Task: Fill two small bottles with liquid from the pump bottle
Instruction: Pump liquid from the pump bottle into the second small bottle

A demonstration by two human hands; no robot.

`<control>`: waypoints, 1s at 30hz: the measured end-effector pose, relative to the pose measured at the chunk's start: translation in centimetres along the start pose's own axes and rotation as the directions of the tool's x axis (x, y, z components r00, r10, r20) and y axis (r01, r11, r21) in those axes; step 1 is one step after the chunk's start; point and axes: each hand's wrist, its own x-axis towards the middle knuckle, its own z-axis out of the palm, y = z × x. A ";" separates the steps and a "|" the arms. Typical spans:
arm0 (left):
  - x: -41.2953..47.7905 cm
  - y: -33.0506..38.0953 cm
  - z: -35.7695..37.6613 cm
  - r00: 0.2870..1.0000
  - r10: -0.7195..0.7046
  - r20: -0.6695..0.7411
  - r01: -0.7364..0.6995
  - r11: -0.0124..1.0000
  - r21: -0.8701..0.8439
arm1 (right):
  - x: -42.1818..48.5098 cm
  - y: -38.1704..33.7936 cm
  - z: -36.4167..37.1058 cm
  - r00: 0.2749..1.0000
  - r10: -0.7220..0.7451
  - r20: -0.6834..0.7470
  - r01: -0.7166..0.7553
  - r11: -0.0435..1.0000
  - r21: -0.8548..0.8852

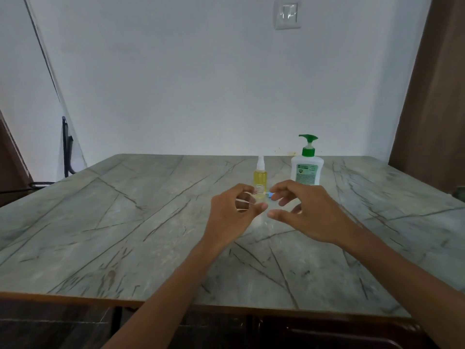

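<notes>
While both forearms reach in over the marble-pattern table (125, 235), the hands sit close together mid-table, thumb tips near each other. Left hand (232, 214): fingers curled round toward the thumb in a ring. Something pale and clear (242, 205) shows through the ring; can't tell if it's a bottle or if the hand actually grips it. Just beyond the left hand's fingertips, between the two hands: small spray bottle (260, 178), upright on the table, yellow liquid filling most of it, white sprayer on top. Small blue piece (269, 195) sits right at the right hand's index fingertip, beside the spray bottle's base. Too small to tell what it is, or whether it's pinched or only touched. Right hand (305, 214): fingers loosely curved, thumb stretched toward the left hand, open gap between thumb and fingers. Pump bottle (307, 170) stands upright behind the right hand, white body, green pump. The hand's knuckles cover the bottle's base from this view.
</notes>
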 end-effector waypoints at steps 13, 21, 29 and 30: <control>-0.9 -0.5 1.6 0.998 -0.055 0.020 0.054 0.997 0.054 | 4.5 7.3 -3.9 0.867 0.256 -0.428 -0.271 0.962 0.028; -0.8 -1.0 1.8 1.000 -0.015 -0.019 0.016 0.999 0.035 | 9.1 11.3 -5.1 0.948 0.243 -0.203 -0.245 0.969 0.017; -0.7 -1.2 2.0 1.000 0.008 -0.025 -0.007 0.999 0.033 | 11.0 11.4 -3.1 0.879 0.305 -0.365 -0.225 0.943 0.246; -0.7 -1.2 2.0 1.000 0.008 -0.021 -0.007 0.999 0.033 | 11.2 11.2 -3.0 0.868 0.318 -0.382 -0.226 0.937 0.266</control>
